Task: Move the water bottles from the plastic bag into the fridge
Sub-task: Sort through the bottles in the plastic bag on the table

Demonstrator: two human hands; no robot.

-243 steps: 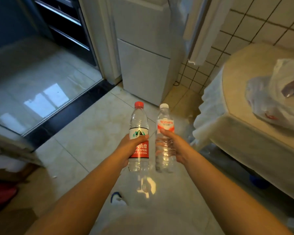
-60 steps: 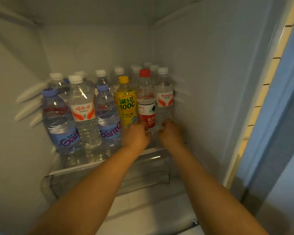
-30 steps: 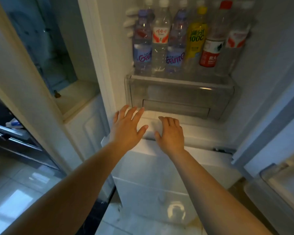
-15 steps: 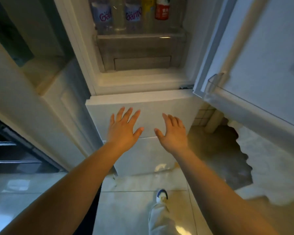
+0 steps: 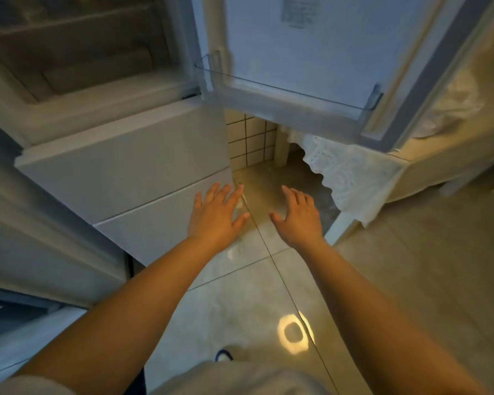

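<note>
My left hand (image 5: 216, 213) and my right hand (image 5: 298, 216) are both held out in front of me, fingers spread, holding nothing. They hover over the floor in front of the white fridge (image 5: 120, 166), below its open upper compartment (image 5: 77, 72). The fridge door (image 5: 320, 52) stands open to the right, its clear door shelf (image 5: 285, 92) holding nothing that I can see. No water bottles and no plastic bag are in view.
A table with a white lace cloth (image 5: 351, 178) stands at the right, just beyond the open door. Tiled wall (image 5: 251, 141) shows between fridge and table. Pale floor tiles (image 5: 411, 280) spread below, with a light reflection.
My view has swung down and to the right, so the bottles on the fridge shelf have left the frame. Both empty hands stay spread and have drifted right, off the fridge front.
</note>
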